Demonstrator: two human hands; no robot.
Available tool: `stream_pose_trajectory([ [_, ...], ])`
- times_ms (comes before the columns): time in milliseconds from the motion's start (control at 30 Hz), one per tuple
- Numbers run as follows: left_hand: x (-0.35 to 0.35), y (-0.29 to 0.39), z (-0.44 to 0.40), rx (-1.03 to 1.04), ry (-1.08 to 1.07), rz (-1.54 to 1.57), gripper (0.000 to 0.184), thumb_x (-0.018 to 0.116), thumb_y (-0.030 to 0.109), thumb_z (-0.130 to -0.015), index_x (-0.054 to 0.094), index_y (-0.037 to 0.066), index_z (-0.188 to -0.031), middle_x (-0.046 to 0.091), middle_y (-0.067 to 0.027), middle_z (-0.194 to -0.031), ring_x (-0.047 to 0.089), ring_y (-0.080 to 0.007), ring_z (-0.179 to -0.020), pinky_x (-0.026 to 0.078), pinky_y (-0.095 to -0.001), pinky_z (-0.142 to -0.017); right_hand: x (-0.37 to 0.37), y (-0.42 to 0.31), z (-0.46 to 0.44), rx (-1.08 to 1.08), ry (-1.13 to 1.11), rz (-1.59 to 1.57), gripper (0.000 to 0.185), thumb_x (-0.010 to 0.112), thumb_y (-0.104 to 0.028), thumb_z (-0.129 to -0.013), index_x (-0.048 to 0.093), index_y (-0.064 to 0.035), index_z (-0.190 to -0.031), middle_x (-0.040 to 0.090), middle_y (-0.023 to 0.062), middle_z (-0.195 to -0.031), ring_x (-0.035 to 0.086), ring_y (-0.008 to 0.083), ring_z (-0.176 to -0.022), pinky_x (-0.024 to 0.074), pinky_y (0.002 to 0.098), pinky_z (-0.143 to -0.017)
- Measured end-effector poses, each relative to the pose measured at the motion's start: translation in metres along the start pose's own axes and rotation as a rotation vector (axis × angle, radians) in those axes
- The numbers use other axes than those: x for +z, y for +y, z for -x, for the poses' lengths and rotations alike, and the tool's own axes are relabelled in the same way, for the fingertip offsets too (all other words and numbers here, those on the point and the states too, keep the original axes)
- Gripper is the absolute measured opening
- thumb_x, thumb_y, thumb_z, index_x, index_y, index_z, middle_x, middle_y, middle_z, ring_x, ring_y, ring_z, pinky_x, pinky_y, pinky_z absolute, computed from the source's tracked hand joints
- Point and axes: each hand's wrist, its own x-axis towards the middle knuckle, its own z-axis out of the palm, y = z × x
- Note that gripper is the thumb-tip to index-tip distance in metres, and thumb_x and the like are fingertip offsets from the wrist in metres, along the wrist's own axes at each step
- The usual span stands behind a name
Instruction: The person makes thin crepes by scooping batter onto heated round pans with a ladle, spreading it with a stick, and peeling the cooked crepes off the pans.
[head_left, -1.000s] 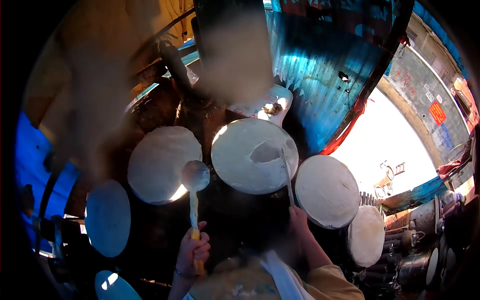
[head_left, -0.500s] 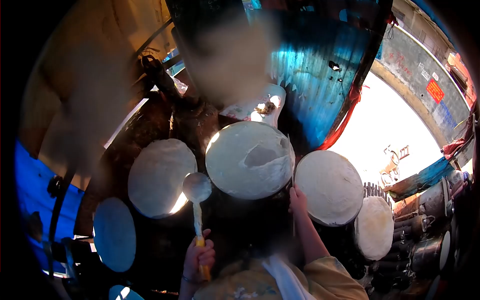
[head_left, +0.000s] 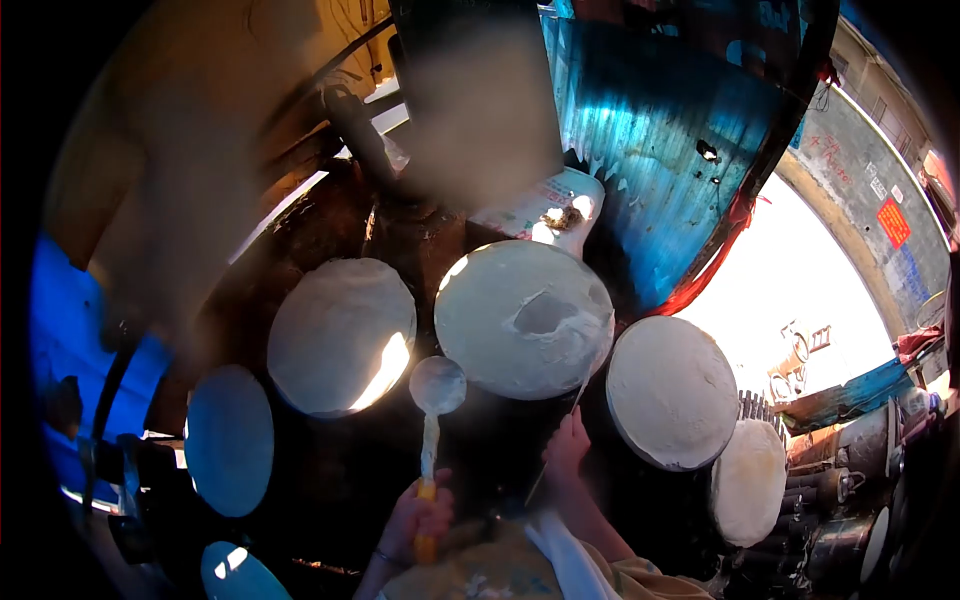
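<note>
My left hand point(head_left: 424, 514) is wrapped round the yellow handle of a round ladle point(head_left: 438, 385), whose pale bowl is raised before the middle griddle. In my right hand point(head_left: 567, 447) is a thin stick-like tool point(head_left: 583, 383); its upper end meets the right front edge of the middle griddle's pale sheet of batter point(head_left: 475, 320). That sheet has a greyish thin patch with a wrinkled rim on its right half. Pale rounds also cover a griddle on the left point(head_left: 335, 330) and one on the right point(head_left: 670, 395).
More pale rounds lie at far left point(head_left: 230, 440), far right point(head_left: 748, 480) and lower left point(head_left: 240, 572). Behind the middle griddle is a whitish tub point(head_left: 575, 200). A blue corrugated sheet point(head_left: 650, 130) stands beyond, with red cloth along its edge. Steam blurs the upper left.
The view has shifted, so most of the scene sits further right. My right hand has moved down and left, and its tool has gone from upright to slanted. The ladle stays raised.
</note>
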Motion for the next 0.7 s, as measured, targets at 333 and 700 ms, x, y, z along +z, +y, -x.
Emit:
stream_pose_trajectory([
  [333, -0.006, 0.002, 0.008, 0.05, -0.002, 0.024, 0.045, 0.04, -0.008, -0.08, 0.042, 0.006, -0.122, 0.043, -0.0041, -0.078, 0.034, -0.0039, -0.047, 0.032, -0.0151, -0.039, -0.009, -0.024, -0.004, 0.103, -0.171, -0.056, 0.041, 0.046, -0.021, -0.091, 0.042, -0.016, -0.132, 0.029, -0.0064, -0.05, 0.029, 0.0041, -0.035, 0.0244, 0.0201, -0.03],
  [700, -0.008, 0.002, 0.017, 0.116, -0.024, -0.057, 0.049, 0.041, -0.009, -0.078, 0.04, 0.007, -0.124, 0.042, -0.0042, -0.076, 0.034, -0.0034, -0.046, 0.032, -0.0148, -0.039, -0.023, -0.053, -0.048, 0.154, -0.41, 0.233, 0.041, 0.046, -0.025, -0.091, 0.043, -0.016, -0.131, 0.031, -0.0036, -0.052, 0.032, 0.0068, -0.038, 0.0279, 0.0217, -0.034],
])
